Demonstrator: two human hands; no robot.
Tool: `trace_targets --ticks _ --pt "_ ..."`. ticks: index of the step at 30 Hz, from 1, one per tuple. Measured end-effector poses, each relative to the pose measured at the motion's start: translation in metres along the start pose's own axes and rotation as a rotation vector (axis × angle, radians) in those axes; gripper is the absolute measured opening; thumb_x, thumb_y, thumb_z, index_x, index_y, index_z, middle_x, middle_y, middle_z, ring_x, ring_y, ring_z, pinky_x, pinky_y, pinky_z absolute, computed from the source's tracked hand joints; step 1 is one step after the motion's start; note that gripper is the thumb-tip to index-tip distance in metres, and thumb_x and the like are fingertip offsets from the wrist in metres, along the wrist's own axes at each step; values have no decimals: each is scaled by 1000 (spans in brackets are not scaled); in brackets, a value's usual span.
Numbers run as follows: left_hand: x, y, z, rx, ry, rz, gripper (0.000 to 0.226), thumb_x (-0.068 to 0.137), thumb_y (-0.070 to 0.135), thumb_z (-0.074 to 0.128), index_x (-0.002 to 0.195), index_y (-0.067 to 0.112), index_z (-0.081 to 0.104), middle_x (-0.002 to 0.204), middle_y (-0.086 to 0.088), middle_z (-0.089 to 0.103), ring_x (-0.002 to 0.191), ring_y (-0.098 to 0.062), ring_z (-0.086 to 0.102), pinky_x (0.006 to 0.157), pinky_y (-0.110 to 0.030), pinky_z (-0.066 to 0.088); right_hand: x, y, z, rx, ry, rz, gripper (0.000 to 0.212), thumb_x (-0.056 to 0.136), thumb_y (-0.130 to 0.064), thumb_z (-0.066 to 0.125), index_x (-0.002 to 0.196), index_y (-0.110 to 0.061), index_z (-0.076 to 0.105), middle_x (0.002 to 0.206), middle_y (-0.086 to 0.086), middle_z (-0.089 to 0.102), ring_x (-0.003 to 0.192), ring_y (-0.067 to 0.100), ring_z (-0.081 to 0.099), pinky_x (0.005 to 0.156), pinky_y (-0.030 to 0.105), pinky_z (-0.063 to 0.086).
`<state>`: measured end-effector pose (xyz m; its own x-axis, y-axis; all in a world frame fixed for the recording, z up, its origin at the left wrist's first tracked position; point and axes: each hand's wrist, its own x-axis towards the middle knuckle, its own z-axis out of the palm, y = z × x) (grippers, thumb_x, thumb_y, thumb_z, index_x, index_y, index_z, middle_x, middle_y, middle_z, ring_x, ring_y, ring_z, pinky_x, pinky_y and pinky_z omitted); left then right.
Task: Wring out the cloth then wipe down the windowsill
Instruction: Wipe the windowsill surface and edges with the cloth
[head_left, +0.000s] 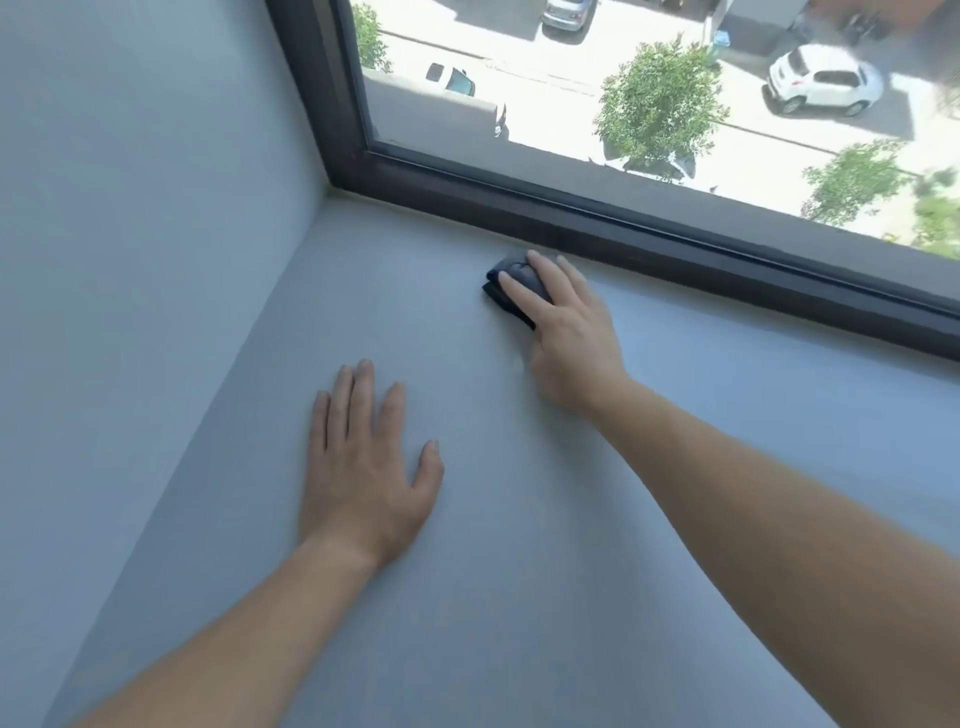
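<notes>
A small dark grey cloth (503, 283), folded into a wad, lies on the pale grey windowsill (519, 545) close to the dark window frame. My right hand (566, 332) presses down on the cloth, fingers spread over it, so most of it is hidden under the palm. My left hand (363, 467) rests flat on the bare sill nearer to me and to the left, fingers apart, holding nothing.
The dark window frame (623, 228) runs along the sill's far edge, with glass above it looking down on a street. A pale grey side wall (130, 260) meets the sill on the left, forming a corner at the far left.
</notes>
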<state>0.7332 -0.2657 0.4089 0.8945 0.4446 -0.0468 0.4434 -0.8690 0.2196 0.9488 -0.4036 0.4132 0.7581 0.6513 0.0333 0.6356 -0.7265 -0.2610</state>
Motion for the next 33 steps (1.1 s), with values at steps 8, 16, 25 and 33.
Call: trace_targets --ticks 8,16,25,33 --pt "3 2 -1 28 12 6 71 86 50 35 142 7 43 158 -23 26 149 -36 16 121 -52 13 -20 4 -16 111 187 789 75 85 -5 43 152 -36 29 166 -4 8 152 28 1 123 38 8" --pt "1 -3 -1 -5 27 14 70 86 49 35 141 8 44 158 -21 27 150 -33 15 121 -51 13 -39 -10 2 32 -11 89 76 83 -3 47 150 -36 37 163 -2 21 151 29 13 120 42 17" --pt "0 -4 0 -46 34 29 65 89 42 32 143 8 43 159 -21 25 150 -34 15 121 -53 14 -96 -69 10 103 18 152 78 80 -6 44 150 -38 35 165 -5 16 153 25 6 119 39 13" --pt "1 -5 -1 -40 20 21 66 91 47 29 143 9 42 159 -21 24 150 -34 13 122 -52 10 -79 -2 -5 176 210 586 59 94 -3 46 146 -29 46 163 -3 24 152 24 14 122 43 16"
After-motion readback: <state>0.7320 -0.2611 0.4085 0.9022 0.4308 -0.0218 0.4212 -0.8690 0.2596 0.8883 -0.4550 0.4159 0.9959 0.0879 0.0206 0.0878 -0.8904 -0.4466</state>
